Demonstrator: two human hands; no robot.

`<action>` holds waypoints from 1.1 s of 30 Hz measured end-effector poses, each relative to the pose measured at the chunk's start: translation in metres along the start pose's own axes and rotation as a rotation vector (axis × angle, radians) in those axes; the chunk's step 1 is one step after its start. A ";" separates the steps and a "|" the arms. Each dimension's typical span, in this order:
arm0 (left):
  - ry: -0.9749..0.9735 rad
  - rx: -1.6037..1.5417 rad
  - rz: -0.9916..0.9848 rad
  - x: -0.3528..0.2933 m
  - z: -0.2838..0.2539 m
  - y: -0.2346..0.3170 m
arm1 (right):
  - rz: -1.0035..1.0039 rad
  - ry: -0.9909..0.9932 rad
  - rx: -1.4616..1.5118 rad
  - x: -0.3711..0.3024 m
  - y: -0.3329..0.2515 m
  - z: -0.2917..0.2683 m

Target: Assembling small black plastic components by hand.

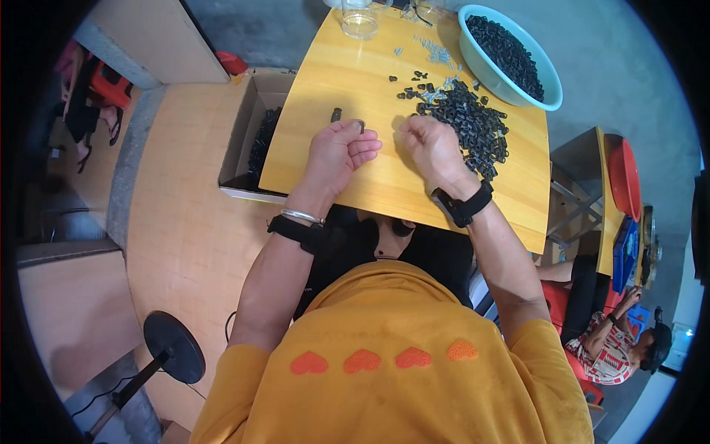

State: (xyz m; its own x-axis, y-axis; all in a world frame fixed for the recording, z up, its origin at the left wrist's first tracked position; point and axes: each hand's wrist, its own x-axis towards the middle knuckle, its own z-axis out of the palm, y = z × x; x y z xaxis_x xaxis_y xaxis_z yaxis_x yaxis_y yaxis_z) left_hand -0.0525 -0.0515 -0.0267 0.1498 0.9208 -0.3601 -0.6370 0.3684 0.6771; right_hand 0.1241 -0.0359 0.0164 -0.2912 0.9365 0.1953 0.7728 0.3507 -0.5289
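Observation:
Over the yellow wooden table (318, 81), my left hand (342, 154) is closed, with a small black plastic part (362, 127) pinched between thumb and forefinger. Just beyond its thumb, a similar black piece (336, 115) lies alone on the tabletop. My right hand (436, 150) is held with its fingertips pressed together; whatever they grip is too small or hidden to make out. Beside it on the right spreads a heap of small black plastic parts (477, 126). Small silvery pieces, seemingly screws (436, 52), lie scattered beyond the heap.
A pale blue basin (489, 78) full of black parts stands at the far right, a clear container (359, 26) at the far edge. Left of the table is a cardboard box (235, 159) holding dark parts. Another person (610, 348) sits at right; a person's legs (78, 122) show far left.

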 end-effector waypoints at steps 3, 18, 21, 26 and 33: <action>-0.032 -0.098 -0.013 -0.001 -0.006 0.001 | 0.061 -0.064 0.086 -0.006 -0.011 0.008; 0.019 -0.054 0.133 -0.040 -0.014 0.002 | -0.067 -0.250 -0.192 0.006 -0.034 0.037; 0.070 0.047 0.133 -0.048 -0.008 -0.002 | -0.106 -0.206 -0.059 -0.001 -0.027 0.032; 0.063 0.164 0.146 -0.055 0.006 -0.012 | 0.418 -0.297 0.901 -0.029 -0.030 -0.001; -0.121 0.159 0.169 -0.060 0.035 -0.022 | 0.330 -0.169 1.151 -0.049 -0.035 -0.021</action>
State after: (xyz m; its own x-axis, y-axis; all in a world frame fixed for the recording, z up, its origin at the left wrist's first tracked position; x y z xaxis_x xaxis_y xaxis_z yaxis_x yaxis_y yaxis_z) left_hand -0.0206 -0.1108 0.0027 0.1468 0.9762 -0.1599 -0.5354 0.2144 0.8169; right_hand 0.1228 -0.0937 0.0429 -0.3108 0.9381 -0.1526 -0.1054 -0.1936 -0.9754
